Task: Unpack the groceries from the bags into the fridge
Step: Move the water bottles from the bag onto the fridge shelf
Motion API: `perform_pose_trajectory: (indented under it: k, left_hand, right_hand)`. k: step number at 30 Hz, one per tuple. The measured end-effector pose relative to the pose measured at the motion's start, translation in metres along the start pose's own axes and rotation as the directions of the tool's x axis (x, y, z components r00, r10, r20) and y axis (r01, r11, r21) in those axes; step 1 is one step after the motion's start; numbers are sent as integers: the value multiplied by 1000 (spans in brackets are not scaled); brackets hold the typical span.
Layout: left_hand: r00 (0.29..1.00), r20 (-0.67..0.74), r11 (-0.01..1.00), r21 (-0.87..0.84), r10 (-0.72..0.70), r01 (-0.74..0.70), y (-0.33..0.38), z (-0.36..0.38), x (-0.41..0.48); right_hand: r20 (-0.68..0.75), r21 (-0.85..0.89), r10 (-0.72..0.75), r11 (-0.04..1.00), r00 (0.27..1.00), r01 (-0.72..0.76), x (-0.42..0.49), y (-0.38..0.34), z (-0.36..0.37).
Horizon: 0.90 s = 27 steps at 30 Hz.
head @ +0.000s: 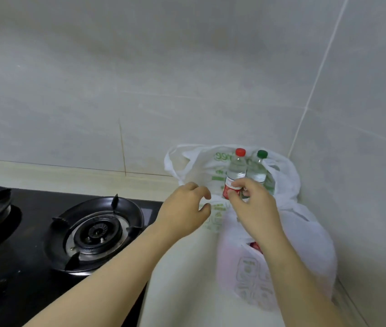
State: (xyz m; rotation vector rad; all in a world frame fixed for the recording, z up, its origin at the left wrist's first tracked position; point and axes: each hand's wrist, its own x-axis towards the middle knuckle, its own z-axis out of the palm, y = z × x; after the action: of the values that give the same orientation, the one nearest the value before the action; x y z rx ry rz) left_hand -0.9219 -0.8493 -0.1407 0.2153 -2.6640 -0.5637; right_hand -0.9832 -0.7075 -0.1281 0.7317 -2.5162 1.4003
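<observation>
Standing before a grey tiled wall (187, 79), the person works at a pale kitchen counter (182, 279), with a black gas stove (34, 232) to the left. In the corner stand two bags. The white plastic bag with green print (194, 161) is at the back and is open at the top. The nearer white plastic bag (309, 256) is in front of it, and something red shows through its opening.

The step in hand is taking the first drink out of the back bag. The two hands are close to each other but apart. The right hand (253, 204) has its fingers and thumb curled round the label of the clear plastic bottle with a red cap (236, 168), which stands upright inside the back bag. The left hand (182, 211) is at the front edge of this bag with curled fingers. I cannot tell if it pinches the plastic or only hovers there. A clear plastic bottle with a green cap (258, 168) stands just beside the first one, to its right.

The next move, I judge, calls for a straight lift, so that the bottle clears the bag rim and does not knock its neighbour, while the left hand keeps the thin plastic down. The fridge is not in view.
</observation>
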Motion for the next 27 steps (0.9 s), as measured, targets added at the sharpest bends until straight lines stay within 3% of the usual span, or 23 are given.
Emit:
perform_pose_trajectory:
  k: [9, 19, 23, 27]
  left_hand:
    - [1000, -7, 999, -48, 6, -7, 28, 29, 81]
    - [998, 60, 998, 60, 0, -4, 32, 60, 163]
    - [997, 74, 998, 62, 9, -14, 29, 69, 194]
    - [990, 143, 979, 198, 17, -45, 21, 87, 222]
  right_hand:
    - [33, -89, 23, 996, 999, -20, 78, 51, -44]
    - [32, -70, 16, 997, 999, -14, 162, 88, -32]
    - [-4, -240, -7, 971, 1000, 6, 186, 105, -16]
    - [22, -427, 15, 904, 1000, -4, 203, 120, -8]
